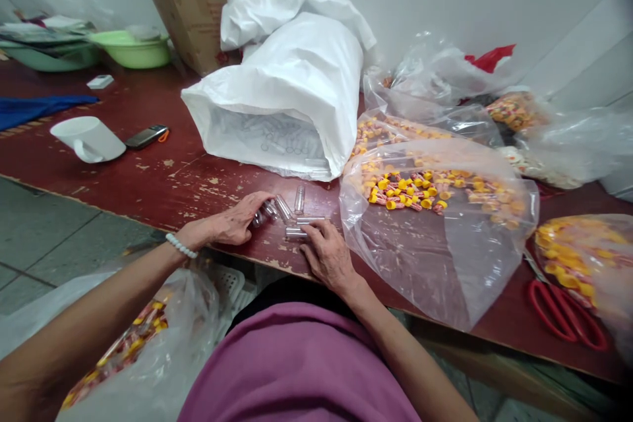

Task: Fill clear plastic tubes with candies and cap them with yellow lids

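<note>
Several short clear tubes [283,208] lie loose near the front edge of the table. My left hand [236,221], with a pale bead bracelet at its wrist, reaches over the tubes at the left. Its thumb is apart from its fingers, and the fingertips touch or nearly touch them. Two tubes lie sideways at my right hand [330,256]; its fingers are bent over the right end of the nearer tube [295,233]. Just behind, a white sack [306,72] lies on its side, mouth toward me, with many more clear tubes [277,135] inside.
To the right, a clear plastic bag [395,264] holds yellow-capped pieces [405,190]. Red-handled scissors [564,316] lie near another filled bag [568,254]. On the left are a white mug [89,138], a phone [147,136], a green basin [133,49] and a cardboard box [190,13].
</note>
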### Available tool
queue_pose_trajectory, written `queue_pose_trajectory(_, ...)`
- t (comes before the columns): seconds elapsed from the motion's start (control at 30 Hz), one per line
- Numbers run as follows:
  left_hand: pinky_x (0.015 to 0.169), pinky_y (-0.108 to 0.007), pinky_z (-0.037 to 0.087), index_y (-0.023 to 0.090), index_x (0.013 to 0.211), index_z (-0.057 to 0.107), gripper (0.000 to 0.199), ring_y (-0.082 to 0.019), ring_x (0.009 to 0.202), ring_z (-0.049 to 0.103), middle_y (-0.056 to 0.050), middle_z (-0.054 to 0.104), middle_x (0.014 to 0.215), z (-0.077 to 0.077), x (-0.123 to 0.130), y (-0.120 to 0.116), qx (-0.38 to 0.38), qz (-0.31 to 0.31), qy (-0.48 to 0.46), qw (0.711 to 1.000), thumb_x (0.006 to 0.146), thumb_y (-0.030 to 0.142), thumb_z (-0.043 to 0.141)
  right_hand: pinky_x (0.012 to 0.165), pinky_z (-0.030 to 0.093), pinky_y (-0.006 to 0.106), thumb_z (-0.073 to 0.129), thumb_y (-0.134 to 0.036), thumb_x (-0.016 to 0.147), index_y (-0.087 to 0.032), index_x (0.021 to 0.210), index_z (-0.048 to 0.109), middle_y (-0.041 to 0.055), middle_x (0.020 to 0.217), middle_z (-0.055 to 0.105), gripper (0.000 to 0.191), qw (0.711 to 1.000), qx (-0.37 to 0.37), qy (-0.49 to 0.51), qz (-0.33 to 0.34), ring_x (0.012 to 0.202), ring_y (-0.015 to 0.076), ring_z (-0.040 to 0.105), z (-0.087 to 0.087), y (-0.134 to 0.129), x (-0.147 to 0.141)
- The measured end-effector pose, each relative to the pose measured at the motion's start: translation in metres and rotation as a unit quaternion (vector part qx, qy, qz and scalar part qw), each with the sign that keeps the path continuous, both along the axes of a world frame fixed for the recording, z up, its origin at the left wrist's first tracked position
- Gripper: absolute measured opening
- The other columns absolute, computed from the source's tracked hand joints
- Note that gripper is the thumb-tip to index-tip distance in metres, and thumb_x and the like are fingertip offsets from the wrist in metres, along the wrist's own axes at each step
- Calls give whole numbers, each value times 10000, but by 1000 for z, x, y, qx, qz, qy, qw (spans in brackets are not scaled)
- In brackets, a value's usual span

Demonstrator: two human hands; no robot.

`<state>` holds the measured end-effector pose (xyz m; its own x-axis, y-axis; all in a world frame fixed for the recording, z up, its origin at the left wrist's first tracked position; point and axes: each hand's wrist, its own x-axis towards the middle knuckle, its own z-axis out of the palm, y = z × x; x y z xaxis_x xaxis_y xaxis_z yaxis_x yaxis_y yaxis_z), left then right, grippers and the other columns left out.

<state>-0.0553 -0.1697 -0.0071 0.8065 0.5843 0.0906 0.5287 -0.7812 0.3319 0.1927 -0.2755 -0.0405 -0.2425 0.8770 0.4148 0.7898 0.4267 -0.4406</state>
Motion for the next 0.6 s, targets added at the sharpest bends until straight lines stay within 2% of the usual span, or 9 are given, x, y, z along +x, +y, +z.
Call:
queue_pose_trajectory(0.1,1083,-438,309,144,1356,249,714,-261,1303,339,-161,367,1368,1,-7,-7,34,-2,19,999,674,-26,375,881,458,384,515,-185,871,-197,1161,568,98,1138,558,295,1000,2,-3,-5,1019,237,499,-2,1,0)
queue_pose_trajectory(0.2,1061,-433,322,154,1327,322,643,-254,1238,391,-140,428,1300,9,-4,-12,64,0,67,996,711,-25,362,870,447,382,500,-191,890,-213,1119,593,78,1119,584,248,1000,10,-6,-12,969,232,490,-2,2,0)
queue_pose_trajectory(0.3,956,-420,404,156,1259,423,580,-258,1081,480,-133,500,1166,19,9,-14,79,25,109,991,701,-4,416,862,438,384,504,-195,891,-219,1083,607,71,1082,606,219,1000,21,-5,-18,943,234,472,0,3,0)
queue_pose_trajectory(0.4,818,-397,452,137,1146,507,461,-259,937,506,-136,525,1027,25,23,-13,108,41,154,981,705,17,442,852,435,388,514,-197,884,-207,1054,605,78,1038,608,194,999,25,-17,-24,934,240,467,1,2,0)
queue_pose_trajectory(0.5,754,-368,453,119,1070,527,351,-250,882,508,-141,525,995,24,30,-11,134,31,171,976,743,42,426,842,440,390,535,-203,864,-193,1021,596,86,992,593,168,999,19,-13,-33,929,242,481,0,1,0)
queue_pose_trajectory(0.6,698,-325,445,130,974,537,257,-209,779,521,-113,539,944,20,30,-7,116,30,143,982,750,60,430,847,453,379,541,-181,837,-194,1020,580,81,977,564,187,999,6,32,-28,934,227,509,0,1,2)
